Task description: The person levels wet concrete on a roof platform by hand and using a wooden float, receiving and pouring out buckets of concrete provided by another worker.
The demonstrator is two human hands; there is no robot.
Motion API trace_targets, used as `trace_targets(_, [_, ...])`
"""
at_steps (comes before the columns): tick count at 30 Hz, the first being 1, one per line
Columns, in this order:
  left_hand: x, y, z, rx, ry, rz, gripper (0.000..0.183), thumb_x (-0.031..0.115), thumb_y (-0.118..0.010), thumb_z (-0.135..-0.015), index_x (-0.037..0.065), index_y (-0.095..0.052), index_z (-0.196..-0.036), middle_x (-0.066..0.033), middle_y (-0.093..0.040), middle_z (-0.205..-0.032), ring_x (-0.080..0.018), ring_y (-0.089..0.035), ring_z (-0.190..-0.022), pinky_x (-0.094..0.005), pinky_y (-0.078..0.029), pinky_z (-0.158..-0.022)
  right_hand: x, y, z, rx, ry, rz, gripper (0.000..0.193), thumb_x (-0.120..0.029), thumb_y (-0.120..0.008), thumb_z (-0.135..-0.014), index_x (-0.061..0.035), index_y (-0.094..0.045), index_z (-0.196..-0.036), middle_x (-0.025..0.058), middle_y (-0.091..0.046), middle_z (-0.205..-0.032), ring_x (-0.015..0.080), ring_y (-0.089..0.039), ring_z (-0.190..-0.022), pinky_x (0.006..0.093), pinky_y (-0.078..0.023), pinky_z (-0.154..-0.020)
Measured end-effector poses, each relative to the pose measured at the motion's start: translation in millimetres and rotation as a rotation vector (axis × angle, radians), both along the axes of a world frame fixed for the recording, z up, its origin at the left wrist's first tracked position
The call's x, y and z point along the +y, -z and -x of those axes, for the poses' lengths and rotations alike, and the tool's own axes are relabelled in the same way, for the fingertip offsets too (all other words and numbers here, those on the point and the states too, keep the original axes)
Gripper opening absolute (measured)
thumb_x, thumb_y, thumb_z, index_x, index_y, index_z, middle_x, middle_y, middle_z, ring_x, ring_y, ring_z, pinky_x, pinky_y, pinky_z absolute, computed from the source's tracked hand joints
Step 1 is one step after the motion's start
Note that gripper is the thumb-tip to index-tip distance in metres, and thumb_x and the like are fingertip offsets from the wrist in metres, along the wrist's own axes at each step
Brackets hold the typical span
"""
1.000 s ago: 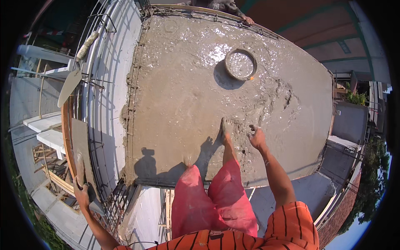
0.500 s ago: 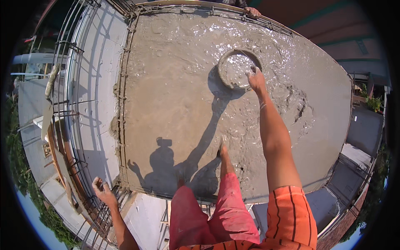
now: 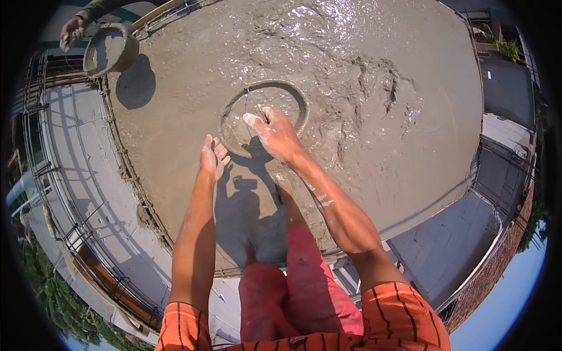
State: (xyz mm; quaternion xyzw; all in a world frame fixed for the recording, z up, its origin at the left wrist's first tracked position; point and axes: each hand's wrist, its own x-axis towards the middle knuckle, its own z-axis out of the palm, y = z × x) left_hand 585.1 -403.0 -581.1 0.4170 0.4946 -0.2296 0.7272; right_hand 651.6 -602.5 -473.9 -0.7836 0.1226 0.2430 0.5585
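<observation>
My right hand (image 3: 274, 133) is closed on the thin wire handle of a round bucket (image 3: 302, 108) smeared with grey cement. Wet grey mix shows inside the bucket, which is over the wet concrete (image 3: 421, 152). Just left of its near rim is my left hand (image 3: 214, 157), open, fingers apart and holding nothing. Both hands have pale cement on them. My bare feet are partly sunk in the concrete below the bucket.
At the far left, another person's hand (image 3: 72, 32) is by a second cement-coated bucket (image 3: 120, 52). Tied rebar (image 3: 126, 158) edges the slab on the left, beside pale blocks (image 3: 82, 158). Grey panels (image 3: 442, 251) lie beyond the right edge.
The bucket has come nearer and leftward with my right hand. My left hand has risen from the lower left to beside it. A second bucket has appeared at the far left as the view shifted.
</observation>
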Motion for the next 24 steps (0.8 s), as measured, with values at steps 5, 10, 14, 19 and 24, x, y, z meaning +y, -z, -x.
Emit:
trace_targets(5, [-31.4,15.8,23.4,0.167,-0.018,0.159,0.043,0.037,-0.03,-0.092,0.004,-0.048,-0.115,-0.0118,-0.057,-0.11,-0.0251,-0.056,-0.096,-0.0392,-0.045,-0.082,-39.8,-1.9,37.7,0.082,0.094,0.042,0.04,-0.029,-0.047,-0.087,0.0067,-0.055,-0.103,0.027,-0.059,-0.093,0.0353,-0.058,-0.094,0.039,-0.043,-0.082])
trace_targets(10, [-117.4,-8.0,23.0,-0.042,0.208,0.172,0.036,0.031,-0.037,-0.089,0.006,-0.049,-0.112,-0.0099,-0.061,-0.098,-0.0243,-0.059,-0.088,-0.0386,-0.047,-0.077,-106.2,31.5,59.3,0.17,0.181,0.285,0.023,-0.02,-0.046,-0.086,-0.0015,-0.059,-0.084,0.0208,-0.061,-0.076,0.0365,-0.06,-0.079,0.0433,-0.044,-0.07])
trace_targets(14, [-179.5,-2.1,17.8,0.025,0.22,0.171,0.027,0.028,-0.043,-0.088,0.009,-0.049,-0.106,-0.0078,-0.06,-0.088,-0.0221,-0.06,-0.075,-0.0352,-0.049,-0.065,-134.2,63.7,78.5,0.111,0.014,0.441,0.018,-0.012,-0.045,-0.083,0.0003,-0.056,-0.088,0.0237,-0.06,-0.078,0.0406,-0.057,-0.08,0.0472,-0.043,-0.072])
trace_targets(19, [-191.2,23.5,23.2,-0.032,0.265,0.193,0.013,0.025,-0.048,-0.086,0.013,-0.047,-0.091,-0.0005,-0.054,-0.069,-0.0143,-0.052,-0.049,-0.0257,-0.042,-0.042,-117.6,84.7,114.8,-0.035,-0.17,0.531,0.045,-0.011,-0.051,-0.076,0.0089,-0.04,-0.114,0.0297,-0.054,-0.1,0.0412,-0.053,-0.095,0.0443,-0.042,-0.085])
trace_targets(24, [-199.8,10.5,7.8,0.007,0.312,0.243,0.013,0.025,-0.053,-0.084,0.012,-0.048,-0.083,0.0033,-0.044,-0.059,-0.0089,-0.044,-0.047,-0.0238,-0.035,-0.043,-108.3,98.5,120.9,-0.161,-0.234,0.577,0.053,-0.013,-0.059,-0.072,0.0099,-0.039,-0.116,0.0293,-0.051,-0.109,0.0421,-0.05,-0.1,0.0434,-0.038,-0.092])
